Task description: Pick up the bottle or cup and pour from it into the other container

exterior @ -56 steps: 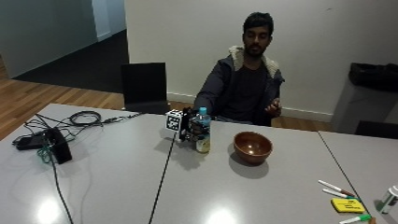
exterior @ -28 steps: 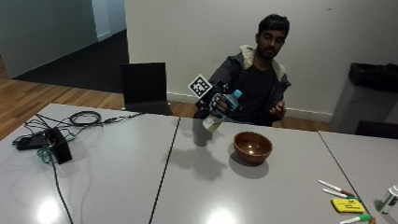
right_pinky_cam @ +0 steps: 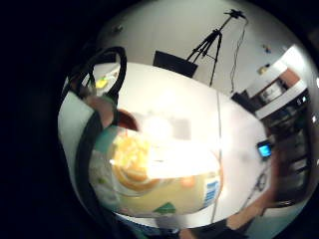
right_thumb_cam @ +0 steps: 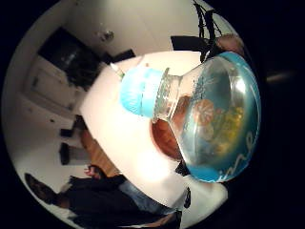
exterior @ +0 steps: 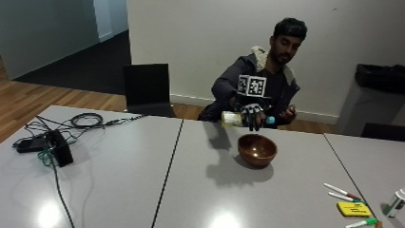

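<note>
Bottle lifted and tipped, cap on, nothing poured

Bottle [exterior: 244, 119] up off the table [exterior: 190, 190], held near the centre of the outside view, lying almost on its side above and just behind the bowl [exterior: 257, 150], blue cap [exterior: 270, 120] pointing toward the right of the frame. Gloved right hand [exterior: 252, 115] wrapped round the middle of the bottle, fingers curled over the front of it. Bowl standing on the table at centre right, apart from the bottle, with no liquid visible inside from this angle.

Pick-up judged done; tilt toward the bowl begun. In the thumb-side palm view, blue cap [right_thumb_cam: 139, 91] plainly in place on the neck, with the brown bowl [right_thumb_cam: 167, 138] showing just past the bottle's shoulder. Pour therefore not yet possible as things stand: cap likely needs removing. Other hand near the cap end in the outside view, but contact with it impossible to tell. Left to do: open, bring the mouth over the bowl, tip further.
</note>
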The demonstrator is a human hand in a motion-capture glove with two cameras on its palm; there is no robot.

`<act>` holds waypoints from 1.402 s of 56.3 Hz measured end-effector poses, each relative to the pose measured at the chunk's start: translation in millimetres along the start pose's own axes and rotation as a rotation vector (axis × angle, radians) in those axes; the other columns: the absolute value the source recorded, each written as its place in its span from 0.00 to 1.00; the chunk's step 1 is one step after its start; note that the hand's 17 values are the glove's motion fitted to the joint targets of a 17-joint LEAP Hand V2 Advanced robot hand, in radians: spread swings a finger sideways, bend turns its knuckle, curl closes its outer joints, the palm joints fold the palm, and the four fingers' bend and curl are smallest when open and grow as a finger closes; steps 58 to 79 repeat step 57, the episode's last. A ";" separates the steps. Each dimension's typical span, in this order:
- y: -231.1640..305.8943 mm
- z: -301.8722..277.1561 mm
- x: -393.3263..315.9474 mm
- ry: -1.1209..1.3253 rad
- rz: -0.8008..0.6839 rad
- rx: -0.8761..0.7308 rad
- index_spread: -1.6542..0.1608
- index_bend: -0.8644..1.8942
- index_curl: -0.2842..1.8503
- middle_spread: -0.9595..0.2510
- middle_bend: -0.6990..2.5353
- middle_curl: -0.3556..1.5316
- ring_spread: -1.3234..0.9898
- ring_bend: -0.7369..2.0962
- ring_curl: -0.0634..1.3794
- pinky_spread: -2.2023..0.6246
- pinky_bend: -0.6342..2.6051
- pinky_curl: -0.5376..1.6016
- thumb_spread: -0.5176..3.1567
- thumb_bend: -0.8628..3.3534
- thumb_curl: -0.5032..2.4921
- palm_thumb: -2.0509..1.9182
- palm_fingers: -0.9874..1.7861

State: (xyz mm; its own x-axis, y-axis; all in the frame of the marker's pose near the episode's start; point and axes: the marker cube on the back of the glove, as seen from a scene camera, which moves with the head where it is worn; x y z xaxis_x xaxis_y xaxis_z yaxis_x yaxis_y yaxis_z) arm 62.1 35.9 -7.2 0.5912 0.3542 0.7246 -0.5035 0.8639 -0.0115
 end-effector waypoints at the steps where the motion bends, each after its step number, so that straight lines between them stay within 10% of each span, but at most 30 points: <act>1: -2.0 1.1 0.8 0.039 -0.097 -0.015 0.75 0.36 0.26 0.55 0.32 0.42 0.49 0.48 0.32 0.73 0.36 0.42 0.31 0.20 0.33 0.75 0.79; 29: 6.9 42.1 -38.2 0.720 -0.436 -0.176 0.75 0.36 0.27 0.55 0.32 0.42 0.48 0.48 0.32 0.73 0.36 0.41 0.31 0.20 0.33 0.75 0.79; 79: 5.8 55.5 -45.3 0.800 -0.507 -0.225 0.75 0.36 0.27 0.54 0.32 0.42 0.48 0.47 0.32 0.74 0.35 0.41 0.31 0.20 0.33 0.75 0.79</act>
